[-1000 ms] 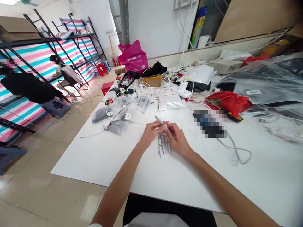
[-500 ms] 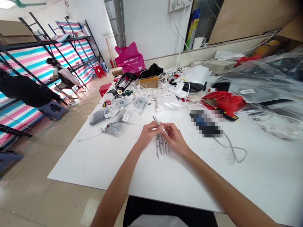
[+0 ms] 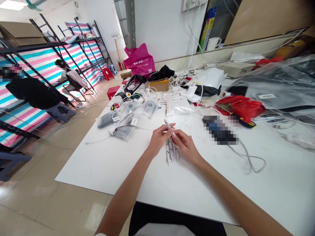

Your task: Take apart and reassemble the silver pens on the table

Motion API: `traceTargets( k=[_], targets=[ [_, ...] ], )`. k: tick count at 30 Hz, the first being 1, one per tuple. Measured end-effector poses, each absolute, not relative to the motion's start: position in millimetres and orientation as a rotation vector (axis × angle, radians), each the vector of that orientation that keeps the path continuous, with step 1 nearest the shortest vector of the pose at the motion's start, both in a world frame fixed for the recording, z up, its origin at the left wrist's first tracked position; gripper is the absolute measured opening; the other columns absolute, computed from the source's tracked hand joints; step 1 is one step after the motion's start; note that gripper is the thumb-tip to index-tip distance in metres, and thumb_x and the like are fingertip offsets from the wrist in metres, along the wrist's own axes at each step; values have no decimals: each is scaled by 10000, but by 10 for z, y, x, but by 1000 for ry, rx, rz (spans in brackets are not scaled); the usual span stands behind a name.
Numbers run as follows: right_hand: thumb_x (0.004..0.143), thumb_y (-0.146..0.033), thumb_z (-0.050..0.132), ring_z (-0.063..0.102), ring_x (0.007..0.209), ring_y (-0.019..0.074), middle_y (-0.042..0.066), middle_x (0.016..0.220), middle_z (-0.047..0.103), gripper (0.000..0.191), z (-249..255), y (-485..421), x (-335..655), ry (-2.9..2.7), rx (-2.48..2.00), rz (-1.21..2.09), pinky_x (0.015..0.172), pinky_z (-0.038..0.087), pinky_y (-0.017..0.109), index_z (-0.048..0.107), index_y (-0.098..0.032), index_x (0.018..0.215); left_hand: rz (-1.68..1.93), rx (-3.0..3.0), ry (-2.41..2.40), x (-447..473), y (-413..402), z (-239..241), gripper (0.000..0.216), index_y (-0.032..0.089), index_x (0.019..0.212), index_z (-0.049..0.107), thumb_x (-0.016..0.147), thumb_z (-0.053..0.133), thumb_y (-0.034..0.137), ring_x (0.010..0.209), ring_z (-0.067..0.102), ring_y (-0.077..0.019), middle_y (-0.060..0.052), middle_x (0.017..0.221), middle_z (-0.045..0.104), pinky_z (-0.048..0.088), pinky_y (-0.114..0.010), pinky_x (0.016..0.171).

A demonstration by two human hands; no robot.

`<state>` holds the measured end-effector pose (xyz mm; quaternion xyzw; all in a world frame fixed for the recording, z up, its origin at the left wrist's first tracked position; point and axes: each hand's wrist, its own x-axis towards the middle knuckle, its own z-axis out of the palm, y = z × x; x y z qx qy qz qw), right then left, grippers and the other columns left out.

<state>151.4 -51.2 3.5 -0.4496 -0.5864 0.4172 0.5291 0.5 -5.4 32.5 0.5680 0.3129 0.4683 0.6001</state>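
A silver-white pen [image 3: 167,124] is held between my two hands, its tip pointing up and away to the left. My left hand [image 3: 159,137] pinches it around the middle. My right hand [image 3: 185,142] closes its fingers on the pen's lower end, which is mostly hidden by the fingers. Beneath the hands, several similar pens [image 3: 169,156] lie side by side on the white table [image 3: 103,167]. Their upper parts are covered by my hands.
Clear plastic pouches [image 3: 124,131] with grey contents lie to the left. Beyond them are a white parcel bag [image 3: 178,104], a cardboard box [image 3: 158,85] and a magenta bag [image 3: 140,62]. A blurred-out dark device with a cable [image 3: 248,160] and a red bag [image 3: 240,105] lie right. Two people sit at far left.
The camera view has turned slightly left, so everything sits further right in the picture. Both hands still hold the pen, with little change in their grip.
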Motion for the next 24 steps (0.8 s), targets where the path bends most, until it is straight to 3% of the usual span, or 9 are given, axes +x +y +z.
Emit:
traceTargets(
  k=[3,5,10,16,21,24],
  targets=[
    [981,-608,576,536,742,176,29,886,642,393,20,-506,1509,-1395,-1113,948,651,432,313,647,-241,1103,1189,1197,718,0,-6,291,293,189,914,762,740,883,391,892,596,-164,-31,921,690,484,-302,828],
    [975,-611,587,544,737,173,24,885,655,386,14,-503,1503,-1359,-1077,991,643,433,308,606,-249,1109,1173,1178,708,-11,18,281,275,179,863,756,734,885,384,880,607,-168,-36,904,698,486,-314,827],
    [1022,-632,467,447,613,144,5,806,629,392,35,-497,1493,-1356,-1016,1099,580,386,301,560,-252,1006,1051,1222,690,-36,13,305,351,176,997,796,794,829,461,747,609,-157,-63,935,736,496,-351,798],
    [953,-614,622,476,661,143,-21,777,581,375,35,-485,1496,-1369,-1102,987,593,366,283,542,-248,962,1046,1273,621,1,-47,298,389,182,1109,795,864,766,484,819,605,-167,-83,1059,739,487,-314,738],
    [981,-610,568,441,656,154,-13,743,550,381,44,-505,1513,-1456,-1174,932,601,355,304,626,-236,943,1115,1275,698,27,-56,259,339,181,1036,814,855,781,466,827,606,-167,-49,919,729,487,-315,765],
    [998,-621,524,483,674,162,1,776,580,406,34,-514,1489,-1447,-1122,1022,609,391,308,652,-236,986,1098,1205,708,21,-36,255,388,195,1119,794,824,813,447,782,614,-156,-38,898,728,494,-323,757]
  ],
)
